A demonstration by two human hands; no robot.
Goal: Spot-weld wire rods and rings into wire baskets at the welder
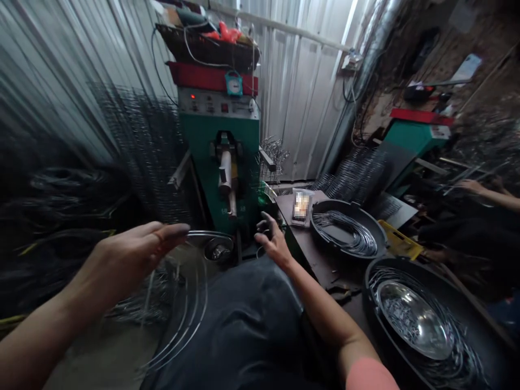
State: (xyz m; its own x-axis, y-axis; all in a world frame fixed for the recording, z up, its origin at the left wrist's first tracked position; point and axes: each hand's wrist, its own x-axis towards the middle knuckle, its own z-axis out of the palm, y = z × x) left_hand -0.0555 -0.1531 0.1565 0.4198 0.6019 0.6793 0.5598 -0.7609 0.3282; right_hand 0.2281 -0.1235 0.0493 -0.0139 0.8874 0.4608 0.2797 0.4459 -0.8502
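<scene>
My left hand (pixel 136 252) is closed, its thumb and fingers pressed together on several curved metal wires (pixel 206 295). These wires arc down beside the dark cloth (pixel 244 319) over my lap. Apart from them, my right hand (pixel 274 242) is raised with bent, separated fingers and no visible object in it. Beyond both hands stands a green machine (pixel 197 141) with a red top edge and a lit red lamp. From its front juts a metal arm (pixel 226 168), above a lower tip (pixel 232 206). A round metal bowl (pixel 208 250) with small shiny pieces sits below.
To the right, a black round tray (pixel 384 238) holds wire rings. A larger black tray (pixel 371 303) contains wires and a steel bowl (pixel 441 341) of small metal pieces. Wire racks (pixel 150 146) are stacked at left. Another person's hand (pixel 473 187) is by a second green machine (pixel 410 135).
</scene>
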